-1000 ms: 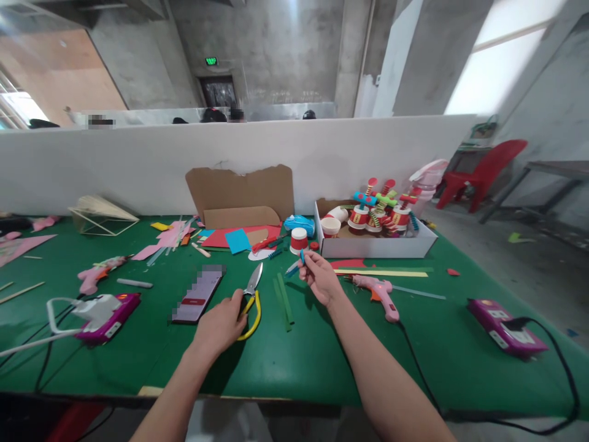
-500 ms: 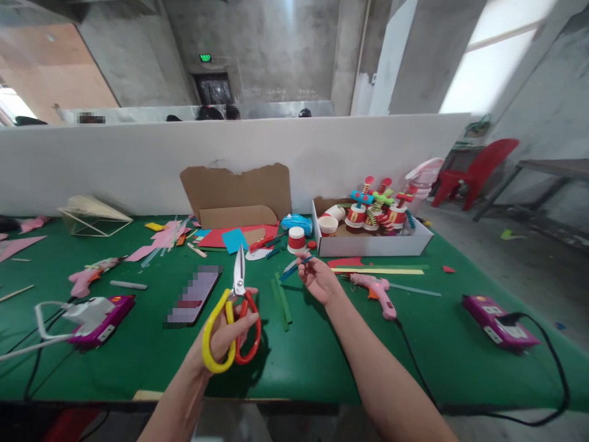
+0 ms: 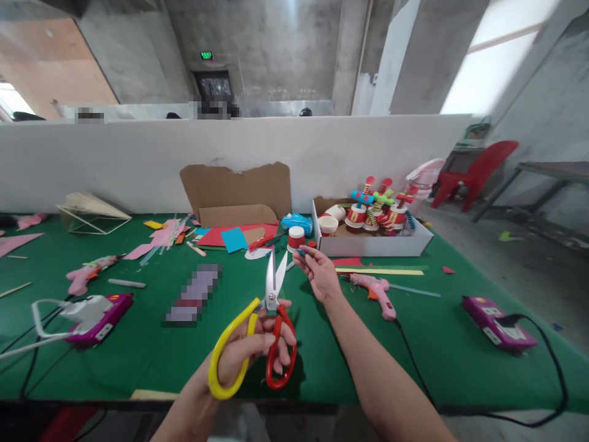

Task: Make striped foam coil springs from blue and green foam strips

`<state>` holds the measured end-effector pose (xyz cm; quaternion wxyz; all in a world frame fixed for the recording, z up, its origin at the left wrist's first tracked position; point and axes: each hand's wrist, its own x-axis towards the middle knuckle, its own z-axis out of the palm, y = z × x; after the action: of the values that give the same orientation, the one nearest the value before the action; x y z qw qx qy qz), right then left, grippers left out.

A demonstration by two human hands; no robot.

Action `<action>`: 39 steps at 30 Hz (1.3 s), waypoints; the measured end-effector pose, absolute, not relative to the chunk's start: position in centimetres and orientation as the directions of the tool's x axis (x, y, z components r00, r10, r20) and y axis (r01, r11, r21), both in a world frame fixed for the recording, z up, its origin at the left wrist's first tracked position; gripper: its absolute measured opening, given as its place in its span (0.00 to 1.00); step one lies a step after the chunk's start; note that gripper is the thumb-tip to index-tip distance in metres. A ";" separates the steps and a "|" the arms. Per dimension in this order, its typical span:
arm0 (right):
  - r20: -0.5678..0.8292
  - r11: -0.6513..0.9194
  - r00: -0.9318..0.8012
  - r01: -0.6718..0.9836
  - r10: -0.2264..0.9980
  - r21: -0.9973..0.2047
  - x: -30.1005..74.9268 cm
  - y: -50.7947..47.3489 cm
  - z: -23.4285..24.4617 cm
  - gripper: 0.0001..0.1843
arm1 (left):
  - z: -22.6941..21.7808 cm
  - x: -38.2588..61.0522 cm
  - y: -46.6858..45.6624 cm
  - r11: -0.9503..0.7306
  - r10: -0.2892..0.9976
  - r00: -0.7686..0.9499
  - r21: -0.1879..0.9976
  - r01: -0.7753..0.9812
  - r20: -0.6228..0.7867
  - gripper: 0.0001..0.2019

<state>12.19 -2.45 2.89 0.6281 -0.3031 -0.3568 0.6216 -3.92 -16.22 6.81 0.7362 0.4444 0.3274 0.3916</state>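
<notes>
My left hand (image 3: 240,345) is closed on a pair of scissors (image 3: 272,299), one handle yellow and the other red. Their metal blades point up and stand apart in a V. Just right of the blade tips, my right hand (image 3: 319,274) pinches a blue paper strip (image 3: 301,252) between thumb and fingers. Only a small dark-blue bit of the strip shows; the rest is hidden. Beyond that hand is an upside-down red and white paper cup (image 3: 296,238).
A white box (image 3: 375,247) holds several cup figures. Pink glue guns lie right (image 3: 375,291) and left (image 3: 89,274). A pixelated phone (image 3: 196,294), coloured paper (image 3: 234,239) and purple power strips (image 3: 499,322) rest on the green table.
The scissors have moved right, toward my right hand, and their blades have spread from nearly closed. The blue strip shows less now. The green strips on the table are hidden behind the scissors and left hand.
</notes>
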 end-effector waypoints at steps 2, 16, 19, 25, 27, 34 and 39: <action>0.167 0.200 0.114 -0.419 0.979 -0.886 12.0 -2.5 2.7 0.10 | 6.7 -3.5 -16.2 0.339 0.838 0.533 0.880 -0.334 -0.121 0.35; 0.683 0.606 0.125 0.367 0.719 -0.706 11.9 -4.0 3.3 0.15 | 7.3 -1.2 -16.0 0.421 0.879 0.438 0.735 -0.531 -0.188 0.34; 0.675 0.605 0.128 0.348 0.727 -0.717 11.9 -4.0 3.3 0.14 | 7.5 -1.2 -16.0 0.411 0.884 0.434 0.735 -0.539 -0.176 0.34; 0.661 0.604 0.135 0.303 0.738 -0.737 11.9 -4.0 3.2 0.14 | 7.6 -1.1 -15.9 0.398 0.896 0.408 0.723 -0.565 -0.175 0.32; 0.660 0.603 0.135 0.303 0.739 -0.738 11.9 -4.0 3.2 0.14 | 7.4 -1.2 -15.8 0.399 0.896 0.409 0.714 -0.575 -0.171 0.32; 0.710 0.641 0.123 0.344 0.694 -0.686 11.8 -4.5 3.7 0.12 | 7.1 -0.7 -15.8 0.357 0.922 0.357 0.691 -0.628 -0.153 0.31; 0.722 0.665 0.100 0.320 0.685 -0.675 11.6 -4.7 3.4 0.10 | 7.7 0.4 -16.0 0.315 0.942 0.301 0.689 -0.653 -0.146 0.30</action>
<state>11.62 -4.68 3.43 0.6350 -0.3833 -0.6552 0.1435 0.40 -16.01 7.71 0.7627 0.2625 0.2756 0.5229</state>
